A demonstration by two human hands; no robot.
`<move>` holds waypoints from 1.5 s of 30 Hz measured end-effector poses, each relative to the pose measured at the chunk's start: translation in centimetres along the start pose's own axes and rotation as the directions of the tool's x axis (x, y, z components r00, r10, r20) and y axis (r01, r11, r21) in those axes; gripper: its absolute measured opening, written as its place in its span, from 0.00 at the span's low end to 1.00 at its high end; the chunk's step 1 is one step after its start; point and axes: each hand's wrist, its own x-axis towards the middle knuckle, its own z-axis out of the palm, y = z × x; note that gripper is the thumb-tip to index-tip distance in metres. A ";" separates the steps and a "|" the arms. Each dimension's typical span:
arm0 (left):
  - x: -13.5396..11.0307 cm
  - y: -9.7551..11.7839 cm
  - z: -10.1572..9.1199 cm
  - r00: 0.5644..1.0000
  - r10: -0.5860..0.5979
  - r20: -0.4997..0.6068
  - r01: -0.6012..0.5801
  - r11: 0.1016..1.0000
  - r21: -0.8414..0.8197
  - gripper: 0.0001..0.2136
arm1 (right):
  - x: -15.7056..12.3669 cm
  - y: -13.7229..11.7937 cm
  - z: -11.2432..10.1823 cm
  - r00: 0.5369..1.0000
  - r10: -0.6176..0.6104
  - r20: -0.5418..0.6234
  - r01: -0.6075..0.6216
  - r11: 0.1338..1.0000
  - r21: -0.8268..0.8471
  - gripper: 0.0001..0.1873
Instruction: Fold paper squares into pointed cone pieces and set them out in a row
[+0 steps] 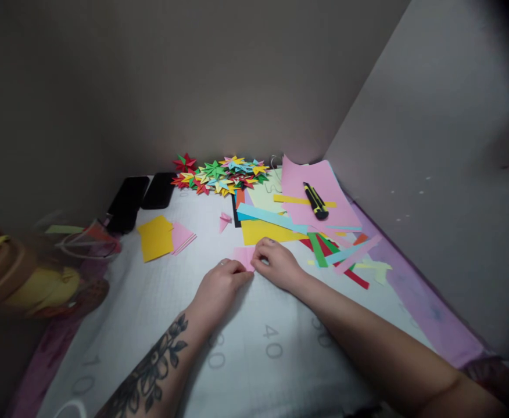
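Pink paper (242,254), two hands (223,283) (279,264) on it, one cutter (315,201)

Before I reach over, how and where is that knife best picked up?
I'd take the knife by its thicker end, coming from the near side and pinching across its body. It lies on the pink paper with that end nearer us and the narrow tip pointing away; whether the blade is out, I can't tell.

Small pink square (242,254): smooth, matt paper. Stars (214,170): paper. Cutter handle (316,203): plastic.
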 end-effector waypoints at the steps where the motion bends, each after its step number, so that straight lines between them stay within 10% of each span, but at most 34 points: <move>1: 0.0 0.0 0.0 1.000 0.004 0.000 -0.004 1.000 0.006 0.14 | 0.0 0.0 0.0 1.000 0.003 0.003 -0.003 1.000 -0.003 0.07; 33: 0.0 0.2 -0.3 0.998 0.027 0.056 -0.034 0.992 0.118 0.12 | -0.5 -0.5 0.1 1.000 0.009 0.025 -0.007 0.999 -0.054 0.11; 41: 0.0 0.2 -0.2 0.999 0.044 0.032 -0.046 0.996 0.079 0.15 | 0.0 1.2 -1.0 0.981 0.148 -0.127 -0.164 0.979 -0.120 0.04; 45: 0.0 0.3 -0.2 0.997 0.068 -0.033 -0.067 0.997 0.031 0.15 | -0.8 0.6 -1.6 0.983 -0.083 -0.163 0.085 0.996 0.006 0.10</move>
